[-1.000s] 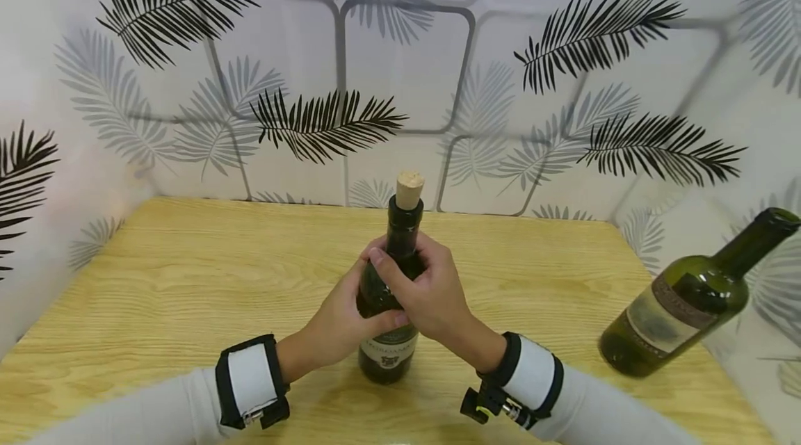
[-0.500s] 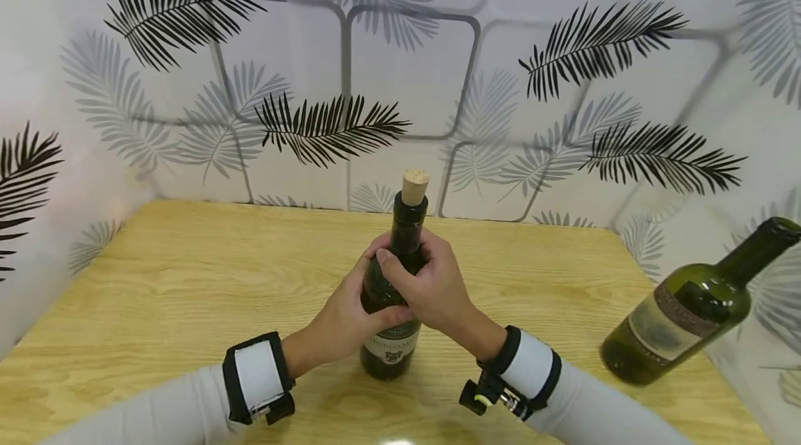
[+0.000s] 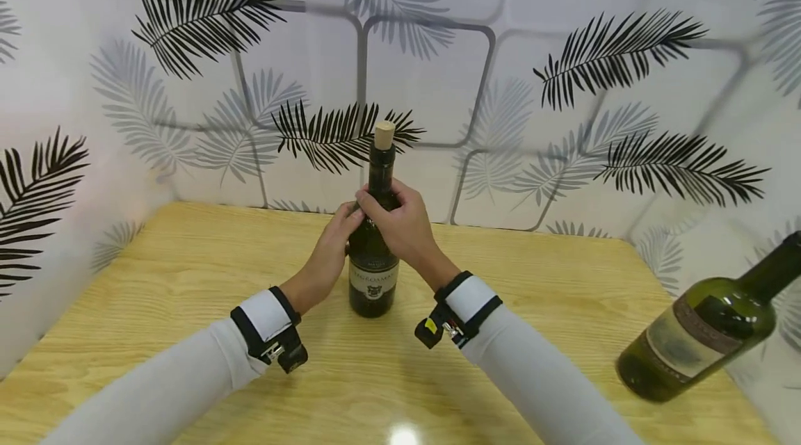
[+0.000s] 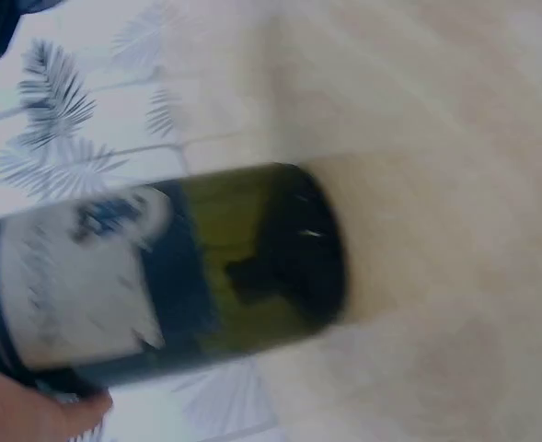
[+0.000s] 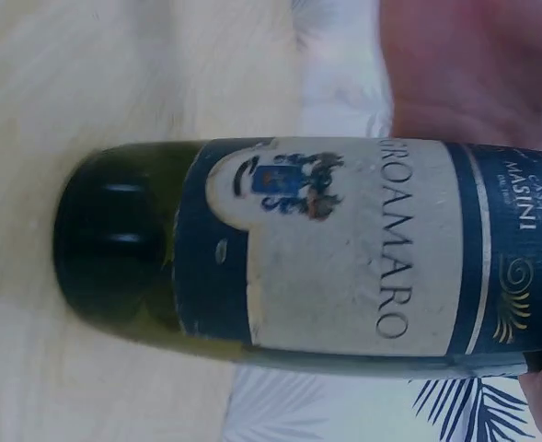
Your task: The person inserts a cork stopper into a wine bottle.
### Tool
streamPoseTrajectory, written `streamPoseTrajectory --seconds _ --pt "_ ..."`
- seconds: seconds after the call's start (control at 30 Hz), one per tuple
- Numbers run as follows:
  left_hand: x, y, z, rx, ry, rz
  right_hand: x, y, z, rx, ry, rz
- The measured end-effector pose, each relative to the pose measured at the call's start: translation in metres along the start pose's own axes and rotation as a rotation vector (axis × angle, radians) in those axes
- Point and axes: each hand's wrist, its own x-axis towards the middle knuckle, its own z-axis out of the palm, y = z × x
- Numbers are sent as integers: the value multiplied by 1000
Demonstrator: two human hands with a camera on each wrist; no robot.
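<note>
Dark green corked glass wine bottle (image 3: pixel 373 250): upright on light wooden surface (image 3: pixel 188 292), shoulder grasped by left hand (image 3: pixel 332 240) and right hand (image 3: pixel 400 226), fingers curled. Right wrist view alone shows label lettering (image 5: pixel 390 249). Second green bottle (image 3: pixel 694 330): right edge, head view only.

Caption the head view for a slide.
Both hands, left hand and right hand, grip a corked wine bottle upright on a wooden table.

The bottle's label (image 5: pixel 344 244) reads "ROAMARO", cut off at the start, and "MASINI".
</note>
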Motion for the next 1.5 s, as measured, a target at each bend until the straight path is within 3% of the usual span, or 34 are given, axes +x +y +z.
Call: streamPoseTrajectory --seconds 0.1,0.27,0.4,0.73,0.93,1.1,1.5 --pt "9 7 3 47 178 14 9 4 6 -78 20 -6" --pt "29 13 7 192 453 1 18 17 15 -320 70 -179" --pt "46 9 7 263 567 2 22 28 19 -432 111 -254" --pt "86 -1 6 337 568 -12 49 48 6 -568 167 -242" --pt "103 -8 3 391 580 19 61 51 0 -572 109 -136" --pt "108 -15 -6 436 554 31 67 51 2 -496 59 -33" --pt "109 -15 -22 483 527 69 77 47 6 -467 3 -24"
